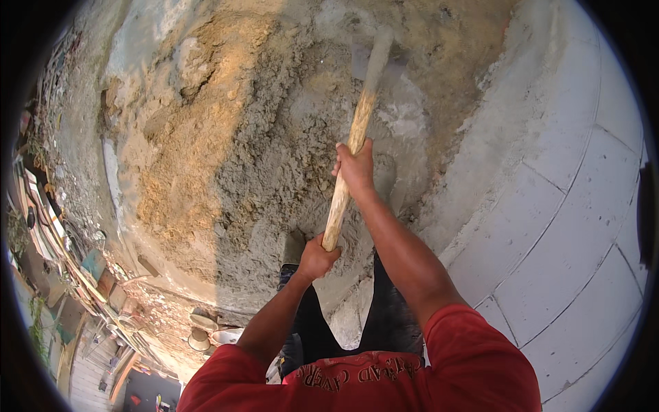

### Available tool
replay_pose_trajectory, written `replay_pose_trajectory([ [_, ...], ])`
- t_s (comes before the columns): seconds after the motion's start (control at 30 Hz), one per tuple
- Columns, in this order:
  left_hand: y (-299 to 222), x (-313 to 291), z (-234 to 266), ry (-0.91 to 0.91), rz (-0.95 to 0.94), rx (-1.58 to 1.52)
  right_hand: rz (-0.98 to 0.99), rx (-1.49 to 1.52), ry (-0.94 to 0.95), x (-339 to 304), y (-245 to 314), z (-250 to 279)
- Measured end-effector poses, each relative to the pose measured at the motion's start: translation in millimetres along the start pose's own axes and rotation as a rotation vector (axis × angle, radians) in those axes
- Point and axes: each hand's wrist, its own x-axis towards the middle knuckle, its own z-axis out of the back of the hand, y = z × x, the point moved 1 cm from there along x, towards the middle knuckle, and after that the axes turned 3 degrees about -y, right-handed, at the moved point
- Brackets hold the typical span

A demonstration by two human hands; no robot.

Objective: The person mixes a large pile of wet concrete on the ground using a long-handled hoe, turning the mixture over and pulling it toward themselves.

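Fingers of the left hand (pixel 318 259) and the right hand (pixel 356 169) are closed around the wooden handle (pixel 362 120) of a long tool. Its near end is held by the left hand, and its middle is gripped higher up by the right. The handle is tilted, with its far end directed away from the body and slightly to the right; that end is coated in grey, and the flat head (pixel 359 63) there is seen only in part, so its shape cannot be made out.

Lumpy grey mix (pixel 264 137) is spread beneath and to the left of the handle, and is bordered farther left by tan, sunlit soil (pixel 182 178). On the right, the working ground is bounded by pale blockwork (pixel 549 220), by which the sideways room is limited; more open ground is left on the other side, well apart from the hands. The near edge is taken up by dark trousers (pixel 391 309).

At the lower left, a round bucket (pixel 199 340) and a white basin (pixel 227 336) are set close together; what is held in them cannot be told at this size. Beyond them, planks (pixel 82 281) are heaped near the rim of the view.
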Motion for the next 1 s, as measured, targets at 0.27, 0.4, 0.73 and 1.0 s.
replay_pose_trajectory([
  [0.27, -154.1, 180.5, -91.4, 0.533, -0.029, -0.795, 0.085, -0.899, -0.020, 264.6, 110.1, 70.1],
  [0.4, -49.6, 142.5, -17.0, 0.464, 0.193, -1.038, 0.065, -1.112, -0.253, 179.2, 1.7, -45.6],
  [0.73, 192.6, -69.8, 151.5, 0.190, 0.386, -0.693, -0.229, -0.750, -0.099, -71.7, -241.4, -164.1],
  [1.0, 259.8, -340.6, 259.0, -0.047, 0.529, -0.362, -0.317, -0.424, 0.084, -370.9, -327.7, -260.7],
])
